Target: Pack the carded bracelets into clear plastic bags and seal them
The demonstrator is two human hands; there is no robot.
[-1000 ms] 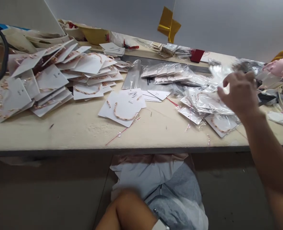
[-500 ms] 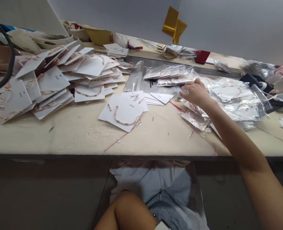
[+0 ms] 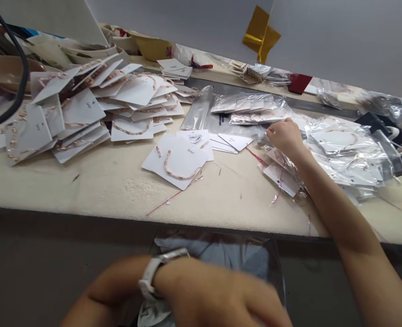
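My right hand (image 3: pixel 284 136) rests on the bench with fingers curled, touching the edge of a heap of clear plastic bags (image 3: pixel 340 150) that hold carded jewellery. What the fingers pinch, if anything, is hidden. My left hand (image 3: pixel 221 299) is low in front of the bench edge, blurred, with a white watch (image 3: pixel 151 279) on the wrist; its fingers do not show clearly. A white card with a beaded bracelet (image 3: pixel 176 161) lies on the bench left of my right hand.
A large pile of white jewellery cards (image 3: pixel 85 109) covers the bench's left part. A flat stack of clear bags (image 3: pixel 245 106) lies behind. Yellow tape (image 3: pixel 260 34) hangs on the grey wall. A black cable (image 3: pixel 20 68) curves at far left.
My right hand came down from the far right and settled on the bags near the middle. My left hand with the watch rose into view at the bottom. The camera shifted slightly.
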